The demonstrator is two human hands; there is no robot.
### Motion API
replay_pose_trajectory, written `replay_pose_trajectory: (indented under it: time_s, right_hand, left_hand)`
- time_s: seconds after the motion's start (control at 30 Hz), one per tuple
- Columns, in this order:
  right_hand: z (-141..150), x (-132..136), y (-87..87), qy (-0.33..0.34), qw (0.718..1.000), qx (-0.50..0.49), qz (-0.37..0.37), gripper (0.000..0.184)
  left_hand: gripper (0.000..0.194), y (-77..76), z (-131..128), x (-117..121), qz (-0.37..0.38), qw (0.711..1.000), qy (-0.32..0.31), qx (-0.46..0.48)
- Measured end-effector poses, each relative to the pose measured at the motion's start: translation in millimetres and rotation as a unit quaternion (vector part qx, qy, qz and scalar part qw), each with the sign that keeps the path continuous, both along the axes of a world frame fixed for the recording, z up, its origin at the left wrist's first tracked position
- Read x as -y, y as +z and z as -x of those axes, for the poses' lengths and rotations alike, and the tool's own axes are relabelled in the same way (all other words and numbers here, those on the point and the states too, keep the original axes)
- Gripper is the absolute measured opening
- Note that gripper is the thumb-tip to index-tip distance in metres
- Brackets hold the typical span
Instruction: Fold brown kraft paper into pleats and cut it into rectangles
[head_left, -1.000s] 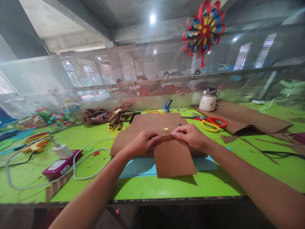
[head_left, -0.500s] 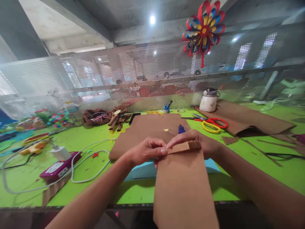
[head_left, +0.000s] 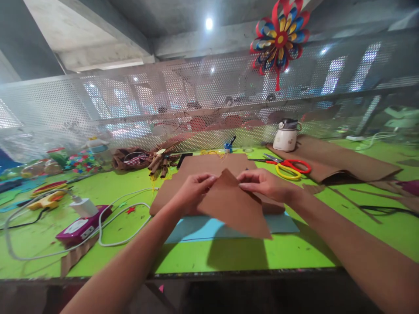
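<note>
A piece of brown kraft paper [head_left: 234,205] is held up in front of me, tilted, with a pointed corner at the top. My left hand [head_left: 196,189] pinches its left edge. On the other side, my right hand [head_left: 262,183] has thumb and fingers closed on the right edge. Beneath the piece lie larger brown paper sheets [head_left: 209,165], partly covered by my hands. A light blue sheet [head_left: 193,230] sticks out under them on the near side, and the held piece casts a shadow over it and the table.
Red and yellow scissors [head_left: 291,168] lie behind my right hand, near a white jug [head_left: 285,135] and folded brown paper [head_left: 334,159]. To the left, a purple power strip [head_left: 80,226] carries a charger and looping white cable. Brown paper rolls [head_left: 159,165] lie farther back.
The long strip that hung down toward me has been raised and turned, and it now shows a pointed corner. My hands have moved apart to its two sides.
</note>
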State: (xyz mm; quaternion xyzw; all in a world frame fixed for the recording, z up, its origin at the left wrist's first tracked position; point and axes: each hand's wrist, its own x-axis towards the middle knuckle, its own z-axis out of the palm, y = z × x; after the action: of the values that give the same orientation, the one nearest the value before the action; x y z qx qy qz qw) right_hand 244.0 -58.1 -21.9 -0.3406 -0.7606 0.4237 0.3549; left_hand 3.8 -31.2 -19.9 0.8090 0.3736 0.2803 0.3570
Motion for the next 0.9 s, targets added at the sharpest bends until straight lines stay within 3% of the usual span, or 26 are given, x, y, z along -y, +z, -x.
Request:
replay_pose_trajectory:
  time_s: [0.1, 0.17, 0.27, 0.37, 0.6, 0.9]
  right_hand:
    - [-1.2, -14.0, -6.6, -0.012, 0.986, 0.149, -0.067, 0.025]
    - [3.7, -21.9, -11.5, -0.005, 0.977, 0.196, -0.090, 0.026]
    - [14.2, -30.4, -18.2, 0.011, 0.967, 0.219, -0.131, 0.028]
    - [22.5, -34.9, -25.4, 0.026, 0.955, 0.242, -0.170, 0.027]
    - [26.3, -37.7, -41.9, -0.005, 0.950, 0.250, -0.186, 0.023]
    - [20.5, -33.8, -38.8, -0.029, 0.934, 0.289, -0.210, 0.014]
  left_hand:
    - [0.043, -3.1, 0.8, -9.5, -0.002, 0.995, 0.077, 0.058]
    - [0.037, -5.3, -2.3, -11.7, -0.057, 0.994, 0.090, 0.034]
    - [0.029, -10.5, -9.3, -10.9, -0.176, 0.981, 0.023, -0.078]
    - [0.025, -18.4, -13.1, -11.5, -0.236, 0.956, -0.020, -0.176]
    - [0.024, -33.6, -10.9, -21.5, -0.227, 0.940, -0.041, -0.252]
    - [0.017, -29.9, -11.5, -19.9, -0.222, 0.939, -0.039, -0.259]
